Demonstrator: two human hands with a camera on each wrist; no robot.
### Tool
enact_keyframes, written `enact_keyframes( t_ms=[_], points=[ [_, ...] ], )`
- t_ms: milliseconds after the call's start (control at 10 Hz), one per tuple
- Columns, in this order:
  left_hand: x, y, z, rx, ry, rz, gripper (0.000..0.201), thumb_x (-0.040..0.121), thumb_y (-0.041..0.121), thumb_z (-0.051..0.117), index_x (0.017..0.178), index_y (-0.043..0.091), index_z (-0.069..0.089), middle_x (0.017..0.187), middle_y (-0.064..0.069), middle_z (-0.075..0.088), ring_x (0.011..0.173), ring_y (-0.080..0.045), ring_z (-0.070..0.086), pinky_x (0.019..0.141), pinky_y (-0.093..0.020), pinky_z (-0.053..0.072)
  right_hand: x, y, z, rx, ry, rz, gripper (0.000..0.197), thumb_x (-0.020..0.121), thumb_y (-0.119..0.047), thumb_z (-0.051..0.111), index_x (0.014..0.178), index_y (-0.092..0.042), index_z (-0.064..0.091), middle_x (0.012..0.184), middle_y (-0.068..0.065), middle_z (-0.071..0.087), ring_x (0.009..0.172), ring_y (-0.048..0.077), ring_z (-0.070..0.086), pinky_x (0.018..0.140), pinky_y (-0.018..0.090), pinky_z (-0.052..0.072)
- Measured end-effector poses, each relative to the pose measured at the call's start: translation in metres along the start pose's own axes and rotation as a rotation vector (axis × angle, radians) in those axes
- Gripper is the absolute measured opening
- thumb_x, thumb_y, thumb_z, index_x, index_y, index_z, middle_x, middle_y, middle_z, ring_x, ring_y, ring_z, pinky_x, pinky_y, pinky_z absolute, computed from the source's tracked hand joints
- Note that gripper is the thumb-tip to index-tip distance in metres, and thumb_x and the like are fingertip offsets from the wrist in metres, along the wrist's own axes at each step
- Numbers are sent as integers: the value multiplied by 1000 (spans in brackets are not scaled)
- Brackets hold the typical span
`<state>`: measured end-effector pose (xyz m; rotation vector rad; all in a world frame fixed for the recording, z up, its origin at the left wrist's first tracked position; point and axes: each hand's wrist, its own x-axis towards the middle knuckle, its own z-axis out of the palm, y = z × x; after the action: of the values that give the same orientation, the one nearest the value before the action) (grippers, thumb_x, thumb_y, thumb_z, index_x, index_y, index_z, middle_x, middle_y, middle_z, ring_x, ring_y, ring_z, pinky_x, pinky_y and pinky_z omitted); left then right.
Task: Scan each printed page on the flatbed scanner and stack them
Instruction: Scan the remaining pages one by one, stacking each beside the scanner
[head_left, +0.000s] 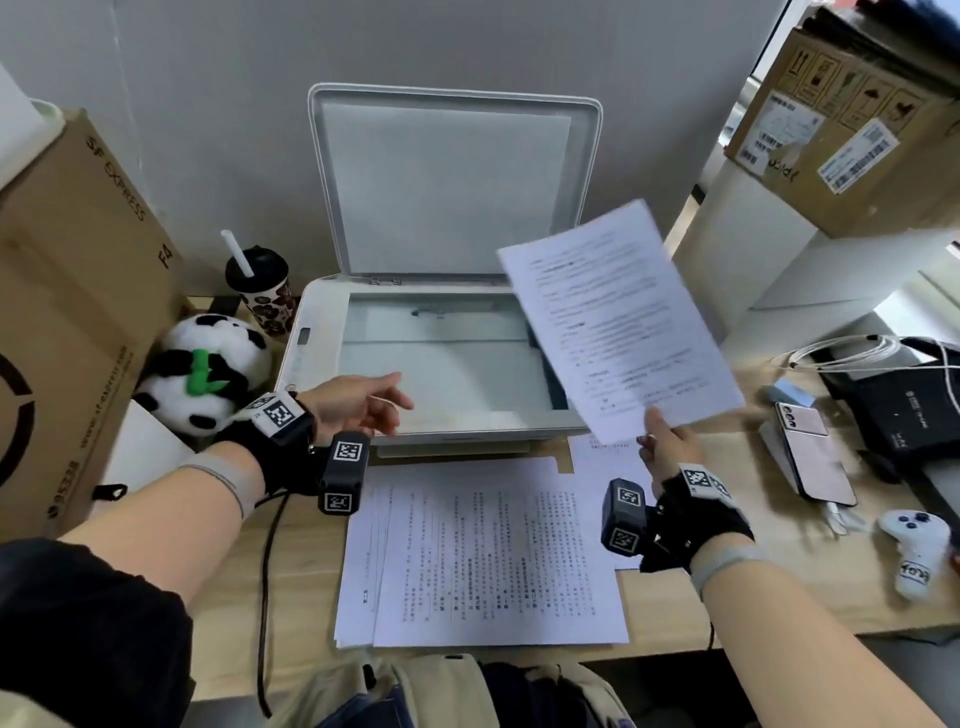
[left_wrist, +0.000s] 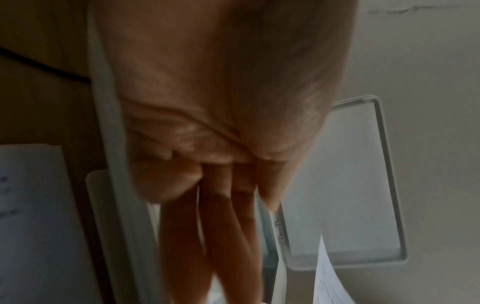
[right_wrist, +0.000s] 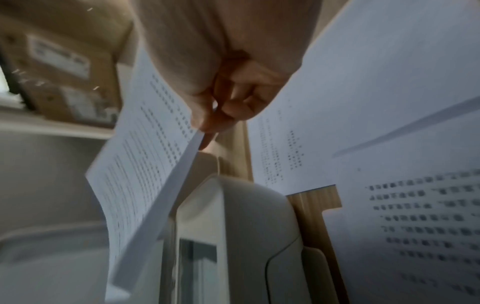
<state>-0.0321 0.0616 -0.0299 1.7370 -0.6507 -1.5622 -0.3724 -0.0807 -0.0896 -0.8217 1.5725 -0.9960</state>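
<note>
The white flatbed scanner (head_left: 311, 332) stands at the back of the desk with its lid (head_left: 452, 182) raised and its glass (head_left: 447, 358) bare. My right hand (head_left: 662, 441) pinches a printed page (head_left: 618, 322) by its near edge and holds it tilted above the scanner's right side; the same page (right_wrist: 145, 164) shows in the right wrist view. My left hand (head_left: 363, 402) hovers over the scanner's front left corner, fingers straight (left_wrist: 226, 226), holding nothing. A stack of printed pages (head_left: 483, 556) lies on the desk in front of the scanner.
A large cardboard box (head_left: 67, 312), a plush panda (head_left: 208, 369) and a lidded cup with a straw (head_left: 260, 291) crowd the left. On the right lie a phone (head_left: 810, 452), a black device with white cable (head_left: 904, 395), a game controller (head_left: 914, 545) and a raised box (head_left: 841, 114).
</note>
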Motion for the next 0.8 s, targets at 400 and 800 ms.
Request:
enact_keyframes(
  t_ms=[400,800],
  points=[
    [18,-86,39,95,-1,-307,25,99,25,44,99,5,59,84,-11,63,57,-14,58,40,-14,41,4,75,-74,-240,166,360,27,94,-25,49,71,-12,45,90,14,52,61,21,47,59,26,40],
    [34,-132,29,-96,422,-350,33,96,8,47,64,12,41,48,-2,41,17,-2,31,27,-10,21,-27,77,-86,-626,180,310,56,96,-30,44,146,-10,28,147,10,34,139,24,29,108,23,33]
  ],
)
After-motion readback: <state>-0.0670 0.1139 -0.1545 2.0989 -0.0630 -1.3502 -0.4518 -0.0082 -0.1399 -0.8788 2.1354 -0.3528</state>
